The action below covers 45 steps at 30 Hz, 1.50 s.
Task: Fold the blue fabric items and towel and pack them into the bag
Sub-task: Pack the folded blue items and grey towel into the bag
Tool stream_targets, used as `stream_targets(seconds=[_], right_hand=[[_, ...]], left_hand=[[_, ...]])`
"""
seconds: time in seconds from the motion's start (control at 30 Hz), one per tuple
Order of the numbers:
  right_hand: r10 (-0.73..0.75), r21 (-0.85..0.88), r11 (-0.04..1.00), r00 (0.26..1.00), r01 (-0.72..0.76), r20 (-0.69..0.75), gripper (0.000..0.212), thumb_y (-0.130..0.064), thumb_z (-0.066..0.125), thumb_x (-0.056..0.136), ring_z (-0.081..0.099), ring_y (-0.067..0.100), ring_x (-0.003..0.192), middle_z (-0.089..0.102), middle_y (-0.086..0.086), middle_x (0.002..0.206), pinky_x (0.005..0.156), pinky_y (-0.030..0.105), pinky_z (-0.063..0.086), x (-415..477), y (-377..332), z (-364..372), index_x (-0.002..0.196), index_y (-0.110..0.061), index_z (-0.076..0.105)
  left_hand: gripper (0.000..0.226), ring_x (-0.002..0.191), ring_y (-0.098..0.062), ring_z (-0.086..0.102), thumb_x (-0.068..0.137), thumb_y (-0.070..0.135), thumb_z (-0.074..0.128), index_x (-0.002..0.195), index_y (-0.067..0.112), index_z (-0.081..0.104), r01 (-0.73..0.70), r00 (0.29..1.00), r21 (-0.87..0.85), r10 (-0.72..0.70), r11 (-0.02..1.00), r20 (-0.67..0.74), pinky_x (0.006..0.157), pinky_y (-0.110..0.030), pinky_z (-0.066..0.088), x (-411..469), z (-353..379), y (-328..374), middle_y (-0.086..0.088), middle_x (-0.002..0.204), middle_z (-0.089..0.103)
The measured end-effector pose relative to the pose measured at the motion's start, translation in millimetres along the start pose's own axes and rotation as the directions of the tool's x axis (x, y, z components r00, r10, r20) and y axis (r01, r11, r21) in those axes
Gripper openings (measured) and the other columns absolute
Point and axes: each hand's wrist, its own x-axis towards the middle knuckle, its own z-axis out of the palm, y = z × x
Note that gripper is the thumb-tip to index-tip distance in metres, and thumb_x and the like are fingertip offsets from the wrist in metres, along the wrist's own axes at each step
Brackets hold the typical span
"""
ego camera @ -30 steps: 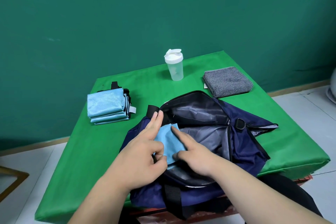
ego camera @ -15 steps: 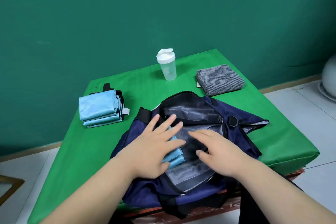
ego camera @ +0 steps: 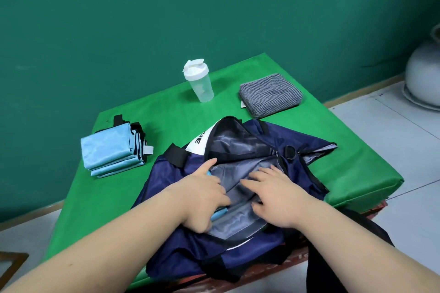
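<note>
- Left hand lies flat inside the open bag, palm down on a folded blue piece; the grip is released, fingers spread, pinching nothing.
- Right hand rests at 3 o'clock of the left, fingers loosely curled on the grey lining; I cannot see it gripping anything, so I log it as released too.
- Only slivers of the blue piece show, one at the left fingertips and one under the wrist. It sits inside the mouth, at the 9 o'clock side.
- Step in hand, as I judge it: seating the piece flat. To do it well I would press evenly with the whole palm, push toward the 9 o'clock wall and smooth the lining with the other hand so room stays for the rest.
- Still unpacked: blue stack on the surface at 10 o'clock of the bag, and the towel at 1 o'clock.
- Materials: bag is limp navy cloth with black straps and a slick grey lining, collapsing in creases. Blue stack looks thin, smooth, slightly shiny, square-folded with black trim. Towel is thick grey ribbed weave, folded to a rectangle.
- Clear plastic shaker with white lid stands upright at 12 o'clock.
</note>
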Motion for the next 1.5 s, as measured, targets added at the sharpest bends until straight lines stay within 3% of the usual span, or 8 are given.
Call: stream_targets(seconds=[0.2, 0.37, 0.57, 0.7, 0.87, 1.0, 1.17, 1.5], right_hand=[[0.051, 0.054, 0.997, 0.997, -0.048, -0.052, 0.072, -0.043, 0.051, 0.088, 0.024, 0.025, 0.146, 0.029, 0.0, 0.159, 0.122, 0.041, 0.012, -2, 2, -8, 0.155, -0.033, 0.025], [-0.041, -0.044, 0.999, 0.968, 0.031, -0.248, 0.072, -0.041, 0.058, 0.082, 0.015, 0.029, 0.151, 0.024, 0.005, 0.163, 0.121, 0.044, 0.017, -3, -5, -12, 0.15, -0.032, 0.038], [-0.029, -0.132, 0.991, 0.988, 0.01, -0.15, 0.093, -0.052, 0.058, 0.078, -0.02, 0.034, 0.15, -0.009, 0.004, 0.167, 0.121, 0.055, -0.008, 8, 7, -13, 0.156, -0.043, 0.009], [0.002, -0.122, 0.992, 0.992, -0.018, -0.127, 0.097, -0.057, 0.059, 0.076, -0.016, 0.037, 0.15, -0.014, 0.005, 0.166, 0.121, 0.055, -0.006, 13, 11, -13, 0.155, -0.044, 0.005], [0.026, -0.112, 0.993, 0.992, -0.04, -0.126, 0.102, -0.059, 0.063, 0.073, -0.005, 0.039, 0.149, -0.014, 0.005, 0.165, 0.118, 0.061, 0.004, 13, 11, -15, 0.155, -0.046, 0.004], [-0.185, -0.201, 0.97, 0.952, 0.137, -0.244, 0.102, -0.05, 0.074, 0.067, 0.002, 0.038, 0.152, -0.005, 0.005, 0.167, 0.117, 0.062, 0.018, 11, 3, -29, 0.154, -0.042, 0.021], [-0.442, -0.394, 0.868, 0.832, 0.302, -0.336, 0.107, -0.05, 0.076, 0.062, -0.005, 0.039, 0.152, 0.003, 0.005, 0.168, 0.118, 0.065, 0.009, 24, -6, -54, 0.156, -0.036, 0.025], [-0.248, -0.413, 0.892, 0.963, 0.185, -0.102, 0.118, -0.082, 0.055, 0.062, -0.01, 0.037, 0.152, -0.003, 0.003, 0.168, 0.113, 0.073, -0.003, 65, 12, -42, 0.158, -0.034, 0.008]], left_hand=[[0.062, 0.113, -0.02, 0.053, 0.075, 0.059, 0.032, 0.124, 0.031, 0.058, -0.021, 0.999, 0.0, 0.021, 1.0, -0.03, 0.111, -0.051, -0.029, -10, 14, -6, 0.008, 0.103, 0.064], [0.063, 0.121, -0.02, 0.051, 0.078, 0.063, 0.04, 0.129, 0.03, 0.057, -0.053, 0.996, 0.015, 0.054, 0.998, -0.076, 0.116, -0.056, -0.018, -15, 20, -5, 0.007, 0.11, 0.064], [0.06, 0.113, -0.018, 0.051, 0.084, 0.074, 0.035, 0.121, 0.034, 0.061, -0.034, 0.993, -0.049, 0.028, 0.998, -0.117, 0.117, -0.057, -0.014, -16, 25, -6, 0.011, 0.102, 0.062], [0.058, 0.116, -0.02, 0.049, 0.085, 0.073, 0.036, 0.121, 0.036, 0.061, -0.011, 0.994, -0.107, -0.001, 0.994, -0.109, 0.117, -0.057, -0.006, -20, 30, -6, 0.009, 0.109, 0.06], [0.052, 0.112, -0.019, 0.049, 0.084, 0.07, 0.038, 0.116, 0.037, 0.061, -0.026, 0.992, -0.158, 0.006, 0.987, -0.123, 0.106, -0.048, 0.02, -24, 29, -10, 0.012, 0.111, 0.059], [0.053, 0.11, -0.018, 0.05, 0.08, 0.072, 0.042, 0.115, 0.037, 0.062, -0.03, 0.992, -0.164, 0.009, 0.986, -0.123, 0.105, -0.049, 0.023, -26, 33, -11, 0.012, 0.111, 0.06], [0.057, 0.109, -0.021, 0.052, 0.078, 0.074, 0.043, 0.115, 0.035, 0.062, -0.019, 0.993, -0.137, 0.003, 0.99, -0.115, 0.109, -0.054, 0.021, -25, 35, -9, 0.01, 0.111, 0.06], [0.055, 0.113, -0.021, 0.051, 0.079, 0.073, 0.042, 0.106, 0.032, 0.065, -0.022, 0.987, -0.105, 0.004, 0.994, -0.16, 0.121, -0.051, -0.006, -29, 39, -4, 0.008, 0.104, 0.06]])
